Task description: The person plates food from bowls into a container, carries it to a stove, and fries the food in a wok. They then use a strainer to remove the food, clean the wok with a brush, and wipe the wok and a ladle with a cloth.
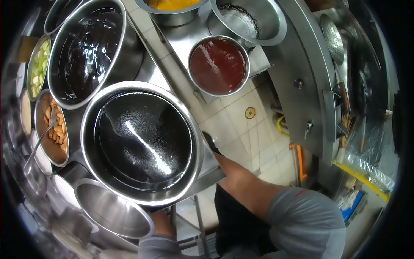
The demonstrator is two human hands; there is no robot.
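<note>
A large steel pot of dark, glossy liquid sits on the counter in front of me. My right forearm reaches to the pot's lower right side, where the counter edge and pot hide my right hand's fingers. Near the bottom, my left forearm goes up beneath the pot's lower rim, beside an empty tilted steel bowl. The fingers of my left hand are hidden too. What either hand holds or touches does not show.
Another pot of dark liquid stands at upper left, beside trays of green pieces and brown pieces. A pot of red liquid and an empty-looking basin are at the top. Tiled floor lies between counters.
</note>
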